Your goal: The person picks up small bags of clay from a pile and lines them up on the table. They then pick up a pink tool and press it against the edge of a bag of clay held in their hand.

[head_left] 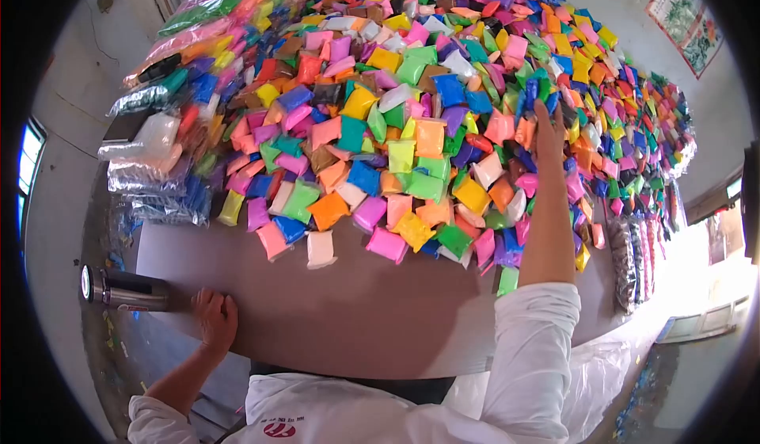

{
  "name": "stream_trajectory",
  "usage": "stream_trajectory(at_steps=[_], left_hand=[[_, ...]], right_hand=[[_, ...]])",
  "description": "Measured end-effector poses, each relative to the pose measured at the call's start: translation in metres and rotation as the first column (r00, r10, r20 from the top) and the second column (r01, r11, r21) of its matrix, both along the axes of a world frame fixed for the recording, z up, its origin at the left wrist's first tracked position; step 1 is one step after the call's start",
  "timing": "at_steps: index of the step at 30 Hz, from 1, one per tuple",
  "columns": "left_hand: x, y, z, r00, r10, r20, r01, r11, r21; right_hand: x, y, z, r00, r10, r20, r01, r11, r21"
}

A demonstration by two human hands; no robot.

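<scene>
A large heap of small packets in many colours (428, 138) covers the back and middle of the brown table (356, 301). My right hand (548, 127) reaches into the heap at the right, beside blue and green packets; its fingers point away from me and partly blend with the packets, so a hold on any one is not clear. My left hand (215, 317) rests at the table's front left edge with its fingers curled in, next to a metal flask (131, 289). Nothing shows in it.
Stacked clear bags of packets (158, 151) line the left side. More long bags (633, 262) hang at the right edge. A picture (687, 20) is on the wall at the upper right. Clear plastic (602, 381) lies beyond my right sleeve.
</scene>
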State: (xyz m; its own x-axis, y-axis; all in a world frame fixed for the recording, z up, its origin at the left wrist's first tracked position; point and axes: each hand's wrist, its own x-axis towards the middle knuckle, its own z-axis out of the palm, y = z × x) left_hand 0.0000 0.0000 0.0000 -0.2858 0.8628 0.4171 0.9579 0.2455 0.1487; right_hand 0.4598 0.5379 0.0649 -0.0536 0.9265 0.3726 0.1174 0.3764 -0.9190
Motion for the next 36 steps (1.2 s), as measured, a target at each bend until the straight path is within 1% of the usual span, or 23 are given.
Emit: stream_trajectory(at_steps=[1,2,3,4,5,6,9,10,12,13,14,15,17,19,22,25,26,28,29,31,33,35,36], left_hand=[[0.006,0.007,0.001,1.000,-0.004,0.009,0.004,1.000,0.002],[0.010,0.014,0.001,1.000,-0.009,0.018,0.009,1.000,0.006],[0.005,-0.010,0.009,1.000,-0.003,0.029,0.003,1.000,-0.008],[0.004,-0.010,0.011,1.000,0.002,0.027,-0.002,1.000,-0.006],[0.004,-0.011,0.012,1.000,0.002,0.027,-0.002,1.000,0.000],[0.004,-0.011,0.008,1.000,-0.003,0.028,0.003,1.000,0.008],[0.001,-0.013,0.000,0.999,-0.022,0.041,0.020,0.999,0.033],[0.001,-0.014,0.001,0.999,-0.031,0.043,0.029,0.999,0.041],[-0.002,-0.016,0.003,0.998,-0.051,0.048,0.048,0.997,0.059],[-0.001,-0.018,0.004,0.997,-0.065,0.052,0.061,0.996,0.070],[0.000,-0.016,0.003,0.994,-0.085,0.062,0.080,0.993,0.083],[0.002,-0.016,0.001,0.993,-0.098,0.061,0.093,0.992,0.083],[0.003,-0.018,-0.002,0.992,-0.112,0.052,0.108,0.991,0.082],[0.001,-0.018,-0.002,0.991,-0.123,0.060,0.119,0.991,0.068],[0.000,-0.019,0.001,0.988,-0.141,0.064,0.138,0.989,0.046],[0.000,-0.018,0.001,0.985,-0.160,0.066,0.158,0.986,0.045],[-0.001,-0.017,0.001,0.984,-0.165,0.067,0.162,0.986,0.043],[0.001,-0.019,0.000,0.987,-0.147,0.073,0.145,0.989,0.024],[0.002,-0.019,0.000,0.988,-0.133,0.075,0.132,0.991,0.018],[0.002,-0.017,0.000,0.989,-0.141,0.052,0.139,0.990,0.031],[0.003,-0.019,0.000,0.989,-0.140,0.039,0.139,0.990,0.020],[0.002,-0.019,0.000,0.990,-0.135,0.030,0.135,0.991,0.000],[0.003,-0.019,0.000,0.992,-0.126,0.023,0.126,0.992,0.002]], right_hand=[[-0.005,0.006,-0.004,0.987,-0.111,0.119,0.106,0.993,0.048],[-0.005,0.011,-0.006,0.947,-0.225,0.231,0.204,0.973,0.111],[-0.020,-0.023,0.002,0.897,-0.265,0.355,0.256,0.964,0.071],[-0.037,-0.039,0.014,0.836,-0.299,0.459,0.312,0.949,0.049],[-0.047,-0.051,0.023,0.761,-0.330,0.559,0.373,0.927,0.040],[-0.053,-0.051,0.022,0.630,-0.409,0.660,0.454,0.884,0.115],[-0.034,-0.068,0.032,0.700,-0.271,0.661,0.258,0.959,0.119],[-0.025,-0.087,0.046,0.806,-0.189,0.561,0.233,0.972,-0.009],[-0.005,-0.132,0.056,0.797,-0.359,0.486,0.404,0.915,0.013],[0.009,-0.154,0.055,0.775,-0.447,0.448,0.491,0.871,0.018],[0.029,-0.167,0.041,0.737,-0.567,0.368,0.549,0.820,0.163],[0.052,-0.180,0.023,0.691,-0.668,0.277,0.597,0.743,0.303],[0.087,-0.218,0.008,0.603,-0.760,0.243,0.660,0.646,0.384],[0.146,-0.232,-0.030,0.367,-0.860,0.355,0.716,0.505,0.482],[0.176,-0.258,-0.064,0.327,-0.868,0.375,0.887,0.418,0.194],[0.170,-0.263,-0.084,0.455,-0.816,0.357,0.854,0.514,0.087],[0.165,-0.252,-0.096,0.488,-0.824,0.287,0.838,0.534,0.108],[0.141,-0.230,-0.108,0.604,-0.772,0.200,0.770,0.629,0.104],[0.122,-0.225,-0.101,0.622,-0.749,0.230,0.745,0.656,0.122],[0.087,-0.209,-0.093,0.596,-0.731,0.332,0.717,0.671,0.191],[0.068,-0.191,-0.095,0.489,-0.732,0.474,0.699,0.654,0.288],[0.078,-0.156,-0.107,0.742,-0.608,0.282,0.630,0.777,0.016],[0.085,-0.150,-0.108,0.839,-0.533,0.114,0.543,0.834,-0.100]])
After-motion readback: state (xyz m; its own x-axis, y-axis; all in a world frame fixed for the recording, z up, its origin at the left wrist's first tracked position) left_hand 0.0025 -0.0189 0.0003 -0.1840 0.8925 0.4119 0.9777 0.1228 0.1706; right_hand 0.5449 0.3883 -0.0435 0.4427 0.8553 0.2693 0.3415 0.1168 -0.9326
